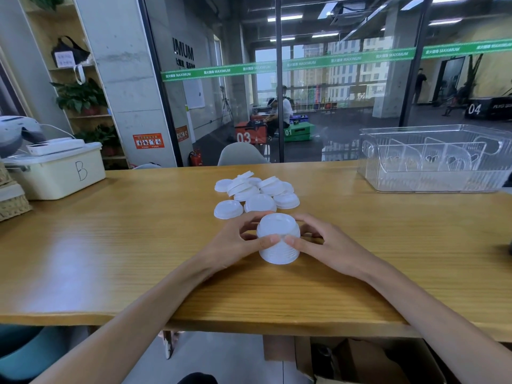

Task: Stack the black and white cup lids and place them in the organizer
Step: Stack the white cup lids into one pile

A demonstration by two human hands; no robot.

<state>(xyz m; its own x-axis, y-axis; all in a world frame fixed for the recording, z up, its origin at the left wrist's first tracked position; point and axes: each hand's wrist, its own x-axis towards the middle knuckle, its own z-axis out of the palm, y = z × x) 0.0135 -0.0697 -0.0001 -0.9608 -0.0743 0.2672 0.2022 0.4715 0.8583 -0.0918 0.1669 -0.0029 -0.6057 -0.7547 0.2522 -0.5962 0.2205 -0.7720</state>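
Observation:
A stack of white cup lids (278,231) stands upright on the wooden table (110,245) near its front middle. My left hand (235,242) clasps the stack from the left and my right hand (318,242) from the right, the thumbs meeting on its near side. Just behind it lies a loose pile of several white lids (256,192), some overlapping. The clear plastic organizer (435,159) with dividers sits at the far right of the table. No black lids show.
A cream storage box marked "B" (59,173) stands at the far left with a white device on top and a woven basket (13,203) beside it. A grey chair (241,153) stands behind the table, in front of a glass wall. A cardboard box (368,361) lies under the table.

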